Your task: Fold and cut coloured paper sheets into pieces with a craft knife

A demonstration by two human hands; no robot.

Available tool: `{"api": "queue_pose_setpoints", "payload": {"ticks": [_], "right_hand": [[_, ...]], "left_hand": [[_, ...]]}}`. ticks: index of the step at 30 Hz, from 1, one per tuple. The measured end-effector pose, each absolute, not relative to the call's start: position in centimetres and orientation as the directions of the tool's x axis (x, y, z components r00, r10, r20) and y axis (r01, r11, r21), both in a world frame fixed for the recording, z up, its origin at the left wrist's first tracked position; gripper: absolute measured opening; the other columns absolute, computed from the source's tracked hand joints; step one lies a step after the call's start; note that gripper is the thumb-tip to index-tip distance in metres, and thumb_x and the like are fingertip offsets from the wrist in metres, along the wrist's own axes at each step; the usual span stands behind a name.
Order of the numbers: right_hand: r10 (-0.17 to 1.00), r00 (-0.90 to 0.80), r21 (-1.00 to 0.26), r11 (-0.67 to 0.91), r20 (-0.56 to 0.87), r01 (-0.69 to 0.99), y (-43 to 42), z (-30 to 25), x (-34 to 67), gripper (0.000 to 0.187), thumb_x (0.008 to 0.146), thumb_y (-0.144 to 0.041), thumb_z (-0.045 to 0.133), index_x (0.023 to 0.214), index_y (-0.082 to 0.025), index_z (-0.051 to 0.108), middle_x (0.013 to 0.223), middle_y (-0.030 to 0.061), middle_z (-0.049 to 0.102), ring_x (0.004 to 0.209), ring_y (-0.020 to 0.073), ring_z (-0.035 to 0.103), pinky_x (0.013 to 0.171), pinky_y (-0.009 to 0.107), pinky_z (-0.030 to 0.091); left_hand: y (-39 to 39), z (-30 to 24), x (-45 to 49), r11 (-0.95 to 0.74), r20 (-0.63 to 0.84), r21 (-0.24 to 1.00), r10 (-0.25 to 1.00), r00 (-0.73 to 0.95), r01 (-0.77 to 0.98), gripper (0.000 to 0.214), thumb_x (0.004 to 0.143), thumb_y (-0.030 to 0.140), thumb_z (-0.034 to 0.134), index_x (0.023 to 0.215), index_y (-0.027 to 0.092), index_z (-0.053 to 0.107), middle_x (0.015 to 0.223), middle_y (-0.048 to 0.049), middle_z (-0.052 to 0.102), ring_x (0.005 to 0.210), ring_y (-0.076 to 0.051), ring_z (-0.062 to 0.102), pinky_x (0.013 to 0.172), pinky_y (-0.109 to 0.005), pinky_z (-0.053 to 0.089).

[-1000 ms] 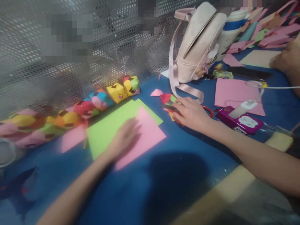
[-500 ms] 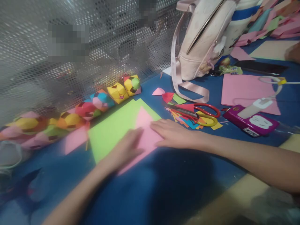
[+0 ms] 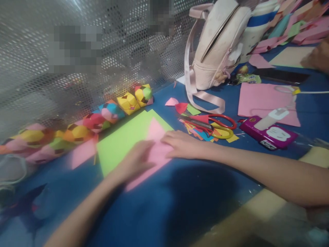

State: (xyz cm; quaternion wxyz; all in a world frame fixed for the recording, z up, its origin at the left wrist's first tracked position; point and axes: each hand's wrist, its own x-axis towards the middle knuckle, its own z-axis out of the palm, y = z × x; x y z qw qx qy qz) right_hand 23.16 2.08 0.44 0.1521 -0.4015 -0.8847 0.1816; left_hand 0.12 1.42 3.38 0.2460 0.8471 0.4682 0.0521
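Observation:
A folded sheet of pink paper (image 3: pixel 158 151) with a pointed top lies partly over light green paper (image 3: pixel 120 137) on the blue surface. My left hand (image 3: pixel 137 157) presses on the pink paper from the left, its thumb apart from the fingers; it is blurred. At the paper's right edge rests my right hand (image 3: pixel 180 144), fingers bent a little and thumb apart, with pink showing between them. Both hands are open on the paper. Just beyond my right hand, scissors (image 3: pixel 221 127) with red and yellow handles lie over small coloured paper scraps (image 3: pixel 197 133).
Woven paper shapes (image 3: pixel 77 132) line the perforated metal panel (image 3: pixel 115 51). A pale backpack (image 3: pixel 218 51) and a tumbler (image 3: pixel 259 27) stand behind. To the right lie a purple power bank (image 3: pixel 267 132), pink sheets (image 3: pixel 267 103) and a dark phone (image 3: pixel 282 75). Another person's hand (image 3: pixel 317 56) shows far right.
The view has shifted slightly, so the things on the right appear further left. My right hand's fingers look a little more bent. Both hands are still on the pink paper.

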Motion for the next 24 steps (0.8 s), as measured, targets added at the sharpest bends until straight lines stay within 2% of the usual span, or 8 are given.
{"api": "queue_pose_setpoints", "payload": {"ticks": [6, 12, 14, 16, 17, 19, 22, 24], "right_hand": [[0.755, -0.632, -0.48, 0.627, 0.178, 0.614, 2.0, 0.0, 23.3, 0.03, 0.084, -0.026, 0.065, 0.111, -0.013, 0.064, 0.108, 0.012, 0.066, 0.104, 0.0265, 0.058, 0.088, 0.04, 0.042], [0.921, -0.334, -0.745, 0.366, 0.202, 0.558, 1.4, 1.1, 23.7, 0.059, 0.077, -0.028, 0.069, 0.13, -0.012, 0.05, 0.128, 0.0164, 0.058, 0.108, 0.0248, 0.058, 0.087, 0.038, 0.047], [0.96, -0.259, -0.856, 0.223, 0.109, 0.466, 1.4, 1.8, 24.0, 0.05, 0.075, -0.027, 0.068, 0.122, -0.013, 0.055, 0.113, 0.0116, 0.065, 0.09, 0.0194, 0.063, 0.075, 0.031, 0.049], [0.956, -0.293, -0.913, 0.14, 0.023, 0.384, 1.5, 2.5, 24.6, 0.02, 0.076, -0.025, 0.068, 0.092, -0.014, 0.064, 0.082, 0.0034, 0.068, 0.069, 0.0138, 0.061, 0.062, 0.025, 0.046], [0.949, -0.316, -0.932, 0.111, -0.005, 0.346, 1.6, 2.8, 24.9, 0.011, 0.075, -0.024, 0.068, 0.075, -0.015, 0.063, 0.068, -0.0002, 0.065, 0.061, 0.0112, 0.057, 0.058, 0.023, 0.043], [0.958, -0.282, -0.976, 0.013, -0.05, 0.217, 1.9, 3.3, 25.6, 0.024, 0.074, -0.02, 0.069, 0.055, -0.016, 0.055, 0.048, -0.0046, 0.055, 0.047, 0.0072, 0.049, 0.049, 0.02, 0.038], [0.987, -0.082, -0.989, -0.144, -0.142, -0.03, 2.8, 3.3, 26.5, 0.026, 0.078, -0.013, 0.064, 0.055, -0.016, 0.052, 0.037, -0.0069, 0.047, 0.034, 0.0049, 0.041, 0.038, 0.017, 0.031], [0.982, 0.004, -0.975, -0.188, -0.19, -0.119, 3.6, 3.0, 26.9, 0.025, 0.082, -0.009, 0.057, 0.06, -0.018, 0.05, 0.037, -0.0061, 0.049, 0.031, 0.0052, 0.041, 0.033, 0.016, 0.031]], "left_hand": [[1.5, 3.4, 0.3, -0.328, -0.202, 0.498, 0.856, 0.476, 0.803, 0.066, 0.075, 0.029, 0.067, 0.136, 0.02, 0.044, 0.133, -0.0109, 0.055, 0.118, -0.026, 0.055, 0.101, -0.044, 0.044], [1.3, 4.8, 0.5, -0.326, -0.171, 0.539, 0.86, 0.48, 0.777, 0.051, 0.086, 0.028, 0.048, 0.137, 0.023, 0.043, 0.107, -0.0046, 0.064, 0.085, -0.017, 0.061, 0.079, -0.033, 0.052], [1.2, 5.4, 0.5, -0.351, -0.15, 0.543, 0.853, 0.5, 0.763, 0.049, 0.086, 0.028, 0.048, 0.135, 0.024, 0.045, 0.1, -0.0031, 0.064, 0.08, -0.015, 0.06, 0.074, -0.03, 0.052], [1.2, 5.8, 0.6, -0.378, -0.118, 0.547, 0.849, 0.516, 0.747, 0.046, 0.087, 0.029, 0.049, 0.133, 0.024, 0.047, 0.095, -0.0022, 0.064, 0.079, -0.015, 0.06, 0.074, -0.029, 0.052], [1.4, 6.0, 0.5, -0.393, -0.084, 0.543, 0.854, 0.513, 0.742, 0.044, 0.087, 0.03, 0.05, 0.131, 0.024, 0.048, 0.093, -0.002, 0.063, 0.08, -0.015, 0.06, 0.075, -0.03, 0.053], [1.9, 6.4, 0.2, -0.416, 0.068, 0.514, 0.891, 0.448, 0.75, 0.041, 0.087, 0.033, 0.052, 0.126, 0.023, 0.052, 0.092, -0.0026, 0.063, 0.082, -0.016, 0.061, 0.077, -0.032, 0.053], [2.8, 6.7, -0.8, -0.442, 0.439, 0.41, 0.862, 0.252, 0.798, 0.037, 0.087, 0.034, 0.055, 0.121, 0.022, 0.053, 0.107, -0.0073, 0.061, 0.097, -0.021, 0.061, 0.088, -0.039, 0.052], [3.0, 6.5, -1.5, -0.453, 0.571, 0.338, 0.795, 0.203, 0.825, 0.037, 0.087, 0.034, 0.055, 0.122, 0.022, 0.052, 0.12, -0.0102, 0.058, 0.111, -0.025, 0.057, 0.096, -0.044, 0.048]]}}
